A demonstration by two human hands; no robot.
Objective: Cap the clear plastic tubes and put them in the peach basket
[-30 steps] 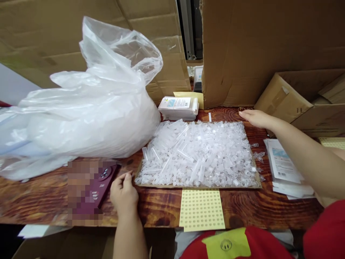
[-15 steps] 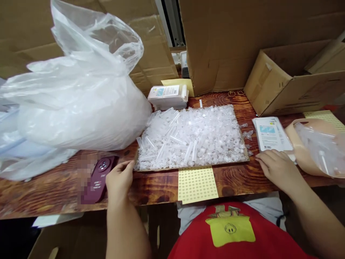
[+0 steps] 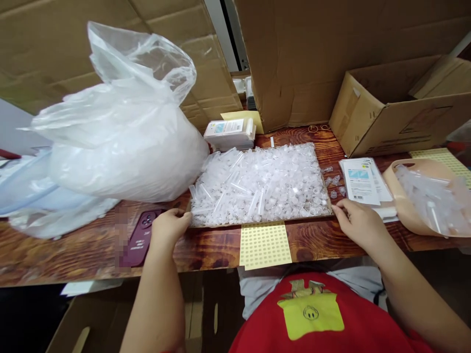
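A flat cardboard tray (image 3: 235, 224) heaped with several small clear plastic tubes (image 3: 265, 184) lies in the middle of the wooden table. My left hand (image 3: 170, 226) grips the tray's near left corner. At the near right corner my right hand (image 3: 356, 221) holds the tray's edge. A yellow dotted sticker sheet (image 3: 264, 243) lies just in front of the tray, between my hands.
A big clear plastic bag (image 3: 121, 132) bulges at the left. A dark red phone (image 3: 142, 235) lies by my left hand. Right of the tray are white leaflets (image 3: 362, 184), a beige basin of tubes (image 3: 429, 201) and an open cardboard box (image 3: 401, 110). A small white packet (image 3: 230, 133) sits behind.
My right hand came back from the tray's far right corner to its near right corner. My left hand closed onto the near left corner. The view shifted right, revealing the basin.
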